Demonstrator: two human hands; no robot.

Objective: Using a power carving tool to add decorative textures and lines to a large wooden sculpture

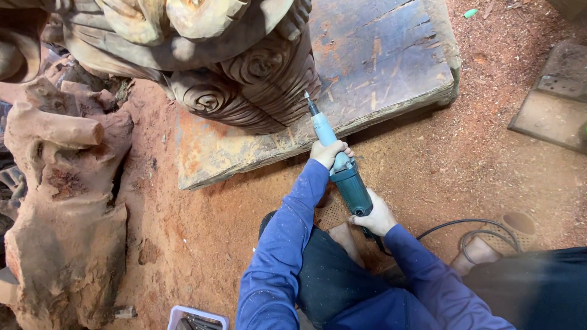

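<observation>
A teal and light-blue electric die grinder (340, 165) points up and to the left, its thin bit tip close to the ridged lower edge of a large carved wooden sculpture (244, 79). My left hand (329, 153) is wrapped around the tool's front barrel. My right hand (374, 215) grips its rear body, where the black power cord (465, 235) leaves. The sculpture shows spiral scrolls and grooved ridges and rests on a thick worn wooden slab (373, 61). Both my sleeves are blue.
Red sawdust covers the ground (428, 165). A gnarled reddish root stump (61, 201) stands at the left. A flat board (553, 98) lies at the right edge. A small white box of bits (197, 319) sits at the bottom. My sandalled foot (489, 244) is by the cord.
</observation>
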